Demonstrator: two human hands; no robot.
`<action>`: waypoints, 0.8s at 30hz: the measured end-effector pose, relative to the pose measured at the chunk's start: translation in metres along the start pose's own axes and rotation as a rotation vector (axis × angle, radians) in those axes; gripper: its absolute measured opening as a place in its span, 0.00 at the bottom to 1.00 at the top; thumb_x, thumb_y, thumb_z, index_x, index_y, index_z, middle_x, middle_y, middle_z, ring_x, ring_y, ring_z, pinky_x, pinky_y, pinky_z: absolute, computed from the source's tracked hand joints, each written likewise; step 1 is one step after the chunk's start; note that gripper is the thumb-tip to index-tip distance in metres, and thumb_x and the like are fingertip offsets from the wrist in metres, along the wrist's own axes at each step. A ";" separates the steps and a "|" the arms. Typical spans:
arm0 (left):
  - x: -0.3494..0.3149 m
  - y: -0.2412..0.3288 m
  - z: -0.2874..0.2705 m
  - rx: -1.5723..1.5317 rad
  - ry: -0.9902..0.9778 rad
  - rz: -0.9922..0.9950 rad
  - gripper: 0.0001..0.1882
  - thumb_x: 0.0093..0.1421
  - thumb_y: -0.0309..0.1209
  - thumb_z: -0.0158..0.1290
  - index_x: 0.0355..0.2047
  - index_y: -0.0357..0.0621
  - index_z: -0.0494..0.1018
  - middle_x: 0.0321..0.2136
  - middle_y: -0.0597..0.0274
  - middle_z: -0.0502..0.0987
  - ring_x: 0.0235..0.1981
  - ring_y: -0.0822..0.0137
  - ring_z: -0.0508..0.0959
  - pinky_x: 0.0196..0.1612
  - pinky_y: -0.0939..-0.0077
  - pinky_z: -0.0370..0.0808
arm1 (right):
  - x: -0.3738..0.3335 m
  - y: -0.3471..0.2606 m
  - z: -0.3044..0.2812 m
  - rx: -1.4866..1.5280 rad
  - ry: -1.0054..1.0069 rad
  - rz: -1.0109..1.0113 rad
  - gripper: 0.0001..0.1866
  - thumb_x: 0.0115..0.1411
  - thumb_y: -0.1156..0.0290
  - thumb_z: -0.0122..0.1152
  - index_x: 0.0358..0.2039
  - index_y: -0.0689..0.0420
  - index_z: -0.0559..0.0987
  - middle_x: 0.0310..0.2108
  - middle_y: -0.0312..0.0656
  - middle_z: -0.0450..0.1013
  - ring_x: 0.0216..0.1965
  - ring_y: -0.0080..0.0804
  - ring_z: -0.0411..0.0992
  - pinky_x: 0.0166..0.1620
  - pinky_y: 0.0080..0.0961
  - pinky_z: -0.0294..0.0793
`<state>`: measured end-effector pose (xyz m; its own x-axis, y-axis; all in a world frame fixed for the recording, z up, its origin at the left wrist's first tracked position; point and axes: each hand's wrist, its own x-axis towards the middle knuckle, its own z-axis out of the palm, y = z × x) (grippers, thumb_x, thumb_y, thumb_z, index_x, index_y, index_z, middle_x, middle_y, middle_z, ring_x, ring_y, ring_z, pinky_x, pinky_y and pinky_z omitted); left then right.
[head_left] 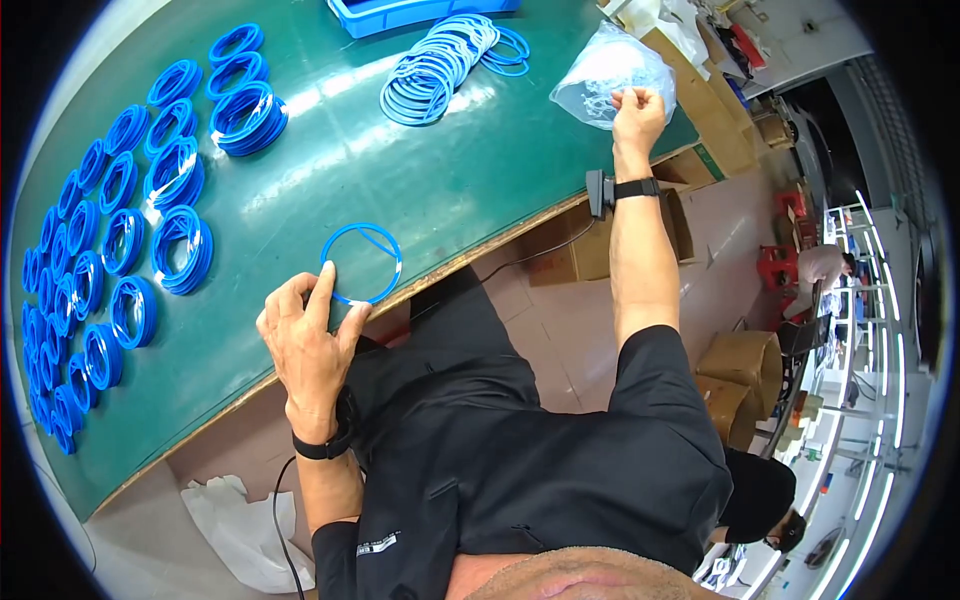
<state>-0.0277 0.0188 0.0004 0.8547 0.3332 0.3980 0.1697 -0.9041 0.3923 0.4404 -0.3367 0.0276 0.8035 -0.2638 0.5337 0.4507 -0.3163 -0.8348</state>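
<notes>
At the table's near edge, a thin blue ring with a small whitish spot at its lower rim lies on the green top. My left hand grips it at its lower left, index finger and thumb on the rim. Farther right, my right hand is at a clear plastic bag holding small whitish pieces. Its fingertips are pinched together over the bag's opening; what sits between them is too small to make out.
Bundles of blue rings stand in rows on the left of the green table. A fanned row of rings lies at the back, near a blue tray. Cardboard boxes sit below the edge; a cable hangs there.
</notes>
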 end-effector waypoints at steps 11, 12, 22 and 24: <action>0.003 0.003 -0.001 -0.026 -0.012 -0.026 0.37 0.53 0.44 0.81 0.63 0.50 0.86 0.53 0.64 0.81 0.55 0.57 0.78 0.63 0.52 0.71 | 0.012 0.016 -0.015 -0.855 -0.320 -0.578 0.19 0.66 0.73 0.69 0.56 0.64 0.87 0.52 0.54 0.86 0.59 0.57 0.81 0.67 0.49 0.77; 0.003 0.003 -0.001 -0.026 -0.010 -0.027 0.37 0.53 0.45 0.81 0.63 0.50 0.86 0.53 0.64 0.81 0.55 0.57 0.78 0.63 0.52 0.71 | 0.010 0.014 -0.017 -0.841 -0.292 -0.571 0.18 0.66 0.74 0.68 0.55 0.64 0.88 0.53 0.54 0.86 0.59 0.57 0.81 0.67 0.48 0.76; 0.002 0.001 -0.005 0.007 -0.017 -0.053 0.37 0.53 0.46 0.80 0.62 0.51 0.86 0.53 0.63 0.82 0.54 0.56 0.79 0.62 0.53 0.71 | -0.069 -0.059 -0.021 -0.399 -0.251 -0.348 0.18 0.67 0.78 0.71 0.57 0.62 0.88 0.53 0.52 0.86 0.55 0.49 0.85 0.61 0.39 0.84; 0.006 0.004 -0.004 -0.036 0.023 0.003 0.34 0.54 0.47 0.79 0.61 0.51 0.87 0.52 0.64 0.82 0.54 0.56 0.80 0.60 0.53 0.72 | -0.110 -0.091 -0.014 -0.341 -0.410 -0.340 0.18 0.67 0.78 0.72 0.57 0.61 0.89 0.52 0.51 0.86 0.54 0.48 0.85 0.60 0.38 0.84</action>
<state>-0.0236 0.0184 0.0075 0.8437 0.3372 0.4177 0.1494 -0.8948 0.4207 0.3053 -0.2912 0.0468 0.7517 0.2518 0.6096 0.6117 -0.6117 -0.5016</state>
